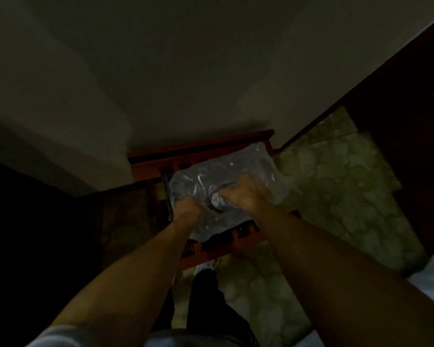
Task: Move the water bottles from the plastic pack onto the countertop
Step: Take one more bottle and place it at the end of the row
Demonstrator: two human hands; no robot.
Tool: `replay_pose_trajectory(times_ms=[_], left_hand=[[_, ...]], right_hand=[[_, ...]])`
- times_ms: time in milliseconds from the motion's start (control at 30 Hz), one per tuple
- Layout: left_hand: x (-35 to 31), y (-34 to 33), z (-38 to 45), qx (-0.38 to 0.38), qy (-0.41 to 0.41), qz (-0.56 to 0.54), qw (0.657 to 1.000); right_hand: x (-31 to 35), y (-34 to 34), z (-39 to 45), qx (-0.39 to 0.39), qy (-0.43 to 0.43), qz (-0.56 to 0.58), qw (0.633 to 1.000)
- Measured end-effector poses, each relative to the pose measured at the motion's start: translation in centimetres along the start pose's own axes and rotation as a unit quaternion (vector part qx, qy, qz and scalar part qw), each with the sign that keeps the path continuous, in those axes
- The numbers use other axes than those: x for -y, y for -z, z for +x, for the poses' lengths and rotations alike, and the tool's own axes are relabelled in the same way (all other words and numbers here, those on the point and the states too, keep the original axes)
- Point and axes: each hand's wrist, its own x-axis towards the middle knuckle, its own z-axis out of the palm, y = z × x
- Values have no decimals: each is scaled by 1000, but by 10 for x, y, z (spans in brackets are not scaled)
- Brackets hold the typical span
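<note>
At the centre of the frame the plastic pack [226,189] of bottles sits on a reddish wooden stand [206,156]. The left hand [187,209] grips its wrap; the right hand [246,194] grips a bottle [216,200] top.

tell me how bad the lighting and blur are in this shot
Head view: very dim, the left side nearly black; glare streaks on the plastic pack; both the left hand and right hand are soft with blur; wide-angle distortion stretches the forearms.
</note>
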Motion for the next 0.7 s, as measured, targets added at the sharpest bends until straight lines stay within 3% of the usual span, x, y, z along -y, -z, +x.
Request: replay_pose_trajectory(times_ms=[100, 200, 300, 400, 467, 567, 700], left_hand=[[-11, 16, -16, -5, -14, -47, 999], [-31, 40, -34, 13, -20, -171, 985], [-57, 66, -61, 96, -31, -278, 955], [-80, 93, -90, 159, -67, -459, 872], [-92, 110, -107, 168, -103, -515, 834], [-102, 137, -138, 132, -150, -567, 799], [-89, 155, -174, 95, -219, -576, 782]], right_hand=[[-1, 27, -20, -25, 4, 9, 1000], [1, 52, -34, -45, 13, 71, 996], [9, 81, -51, -80, 9, 147, 986], [24, 106, -70, -122, 17, 229, 966], [35, 115, -80, -133, 52, 282, 949], [48, 118, -98, -94, 105, 393, 909], [53, 110, -125, -6, 173, 518, 838]])
